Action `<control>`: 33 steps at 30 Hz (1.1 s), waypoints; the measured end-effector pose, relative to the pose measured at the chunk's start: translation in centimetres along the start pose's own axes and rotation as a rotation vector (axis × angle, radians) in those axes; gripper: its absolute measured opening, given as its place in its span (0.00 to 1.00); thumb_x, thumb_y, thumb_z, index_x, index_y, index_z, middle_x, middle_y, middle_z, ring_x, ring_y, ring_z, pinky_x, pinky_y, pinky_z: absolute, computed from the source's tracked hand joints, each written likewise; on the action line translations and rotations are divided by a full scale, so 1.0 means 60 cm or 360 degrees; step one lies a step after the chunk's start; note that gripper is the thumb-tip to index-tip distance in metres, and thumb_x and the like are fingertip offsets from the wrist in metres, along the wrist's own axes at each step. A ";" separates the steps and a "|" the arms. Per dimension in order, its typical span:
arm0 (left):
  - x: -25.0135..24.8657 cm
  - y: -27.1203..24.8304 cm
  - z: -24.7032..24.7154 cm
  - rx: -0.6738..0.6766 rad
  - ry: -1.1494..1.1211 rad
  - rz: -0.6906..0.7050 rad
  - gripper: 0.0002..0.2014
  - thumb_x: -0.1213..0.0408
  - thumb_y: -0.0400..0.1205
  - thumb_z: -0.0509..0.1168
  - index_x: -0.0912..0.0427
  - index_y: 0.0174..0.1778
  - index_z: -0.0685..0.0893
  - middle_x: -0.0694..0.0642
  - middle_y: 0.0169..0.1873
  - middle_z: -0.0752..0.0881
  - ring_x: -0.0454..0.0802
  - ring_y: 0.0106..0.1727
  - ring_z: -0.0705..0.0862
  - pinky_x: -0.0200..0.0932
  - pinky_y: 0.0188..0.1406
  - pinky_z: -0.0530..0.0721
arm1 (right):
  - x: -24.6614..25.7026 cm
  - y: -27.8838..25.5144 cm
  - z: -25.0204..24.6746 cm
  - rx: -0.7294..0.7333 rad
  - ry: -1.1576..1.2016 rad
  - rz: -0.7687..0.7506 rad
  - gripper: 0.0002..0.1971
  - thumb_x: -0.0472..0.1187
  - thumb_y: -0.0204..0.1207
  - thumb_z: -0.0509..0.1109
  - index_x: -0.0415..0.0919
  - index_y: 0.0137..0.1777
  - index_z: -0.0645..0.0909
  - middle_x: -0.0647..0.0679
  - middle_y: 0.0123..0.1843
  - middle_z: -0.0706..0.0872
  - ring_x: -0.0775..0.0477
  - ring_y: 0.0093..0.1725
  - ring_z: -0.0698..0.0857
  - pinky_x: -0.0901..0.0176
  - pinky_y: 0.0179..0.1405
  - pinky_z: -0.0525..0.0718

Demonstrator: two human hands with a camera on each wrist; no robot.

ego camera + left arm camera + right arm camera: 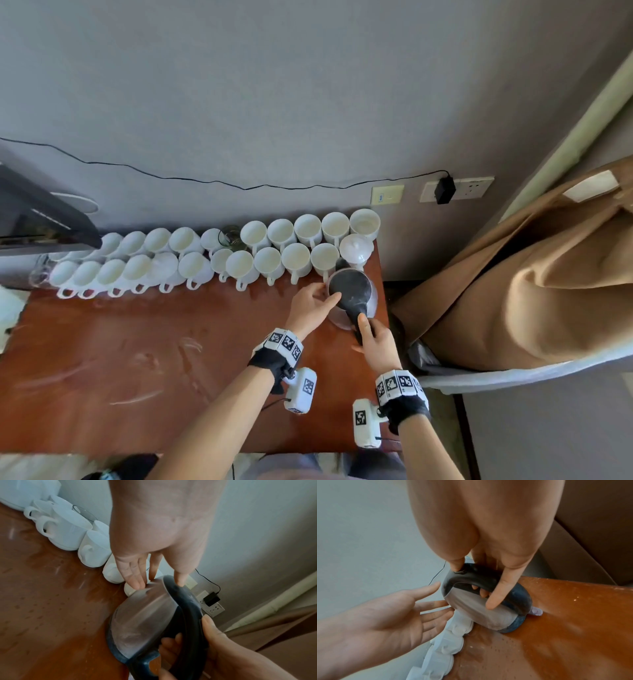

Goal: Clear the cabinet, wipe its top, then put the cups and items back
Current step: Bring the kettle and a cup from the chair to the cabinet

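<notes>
Right hand (375, 339) grips my kettle's (352, 296) handle at the cabinet's (137, 342) four o'clock corner; left hand (313, 305), fingers straight, touches its body, cups (270, 263) at twelve.

The cabinet top (137, 349) looks like reddish-brown wood with a glossy varnish, streaked with pale smears and dotted with droplets. The cups (294, 257) are smooth, glossy white ceramic. The kettle (352, 294) has a brushed metal body (144, 616), dull and faintly filmed, with a dark, smooth, slightly shiny plastic lid, handle (481, 580) and base. The wall (274, 102) is matt grey.
</notes>
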State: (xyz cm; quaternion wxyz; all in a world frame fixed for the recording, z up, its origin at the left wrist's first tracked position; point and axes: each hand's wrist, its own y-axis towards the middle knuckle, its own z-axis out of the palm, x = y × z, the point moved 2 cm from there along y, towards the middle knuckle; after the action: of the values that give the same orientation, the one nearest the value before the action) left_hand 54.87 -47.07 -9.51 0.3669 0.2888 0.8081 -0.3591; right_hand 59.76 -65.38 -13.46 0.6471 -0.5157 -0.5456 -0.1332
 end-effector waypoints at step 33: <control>-0.024 -0.241 -0.049 0.0724 0.1193 0.1608 0.30 0.47 0.84 0.70 0.57 0.80 0.76 0.53 0.73 0.81 0.55 0.73 0.79 0.52 0.74 0.78 | -0.113 -0.410 0.043 -0.1316 -0.0789 0.0211 0.31 0.60 0.81 0.68 0.45 0.79 0.71 0.44 0.77 0.74 0.37 0.74 0.75 0.41 0.69 0.81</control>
State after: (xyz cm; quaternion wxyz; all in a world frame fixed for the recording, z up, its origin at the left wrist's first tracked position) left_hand 43.96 -53.34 -1.64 0.1142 0.8072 0.5505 -0.1799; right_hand 37.73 -76.59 -6.67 0.2454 -0.7794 -0.5507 -0.1704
